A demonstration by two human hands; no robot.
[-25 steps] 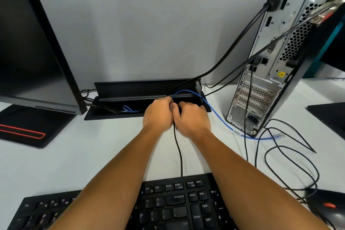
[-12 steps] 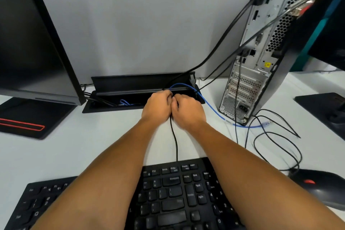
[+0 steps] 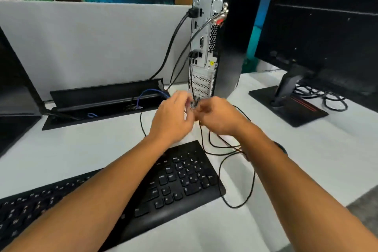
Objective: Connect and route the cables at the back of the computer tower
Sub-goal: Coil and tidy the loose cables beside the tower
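Observation:
The computer tower (image 3: 204, 47) stands upright with its rear panel facing me. A thick black cable (image 3: 173, 43) is plugged in near its top and drops into the open desk cable tray (image 3: 106, 96). A blue cable (image 3: 152, 92) arcs out of that tray. My left hand (image 3: 173, 116) and my right hand (image 3: 216, 116) meet close together in front of the tower's lower rear; both are blurred. My right hand's fingers are curled on a thin black cable (image 3: 201, 131) that hangs below it. Whether my left hand grips anything is unclear. Loose black cable loops (image 3: 221, 149) lie on the desk.
A black keyboard (image 3: 173, 180) lies under my forearms. One monitor (image 3: 327, 26) with its stand base (image 3: 286, 106) is at the right, another monitor (image 3: 12, 88) at the left edge. A grey partition (image 3: 92, 43) backs the desk. A mouse (image 3: 281, 147) peeks out behind my right forearm.
Both hands have left the cable tray and moved right to the tower's lower rear. My view has swung right, bringing the right monitor into sight.

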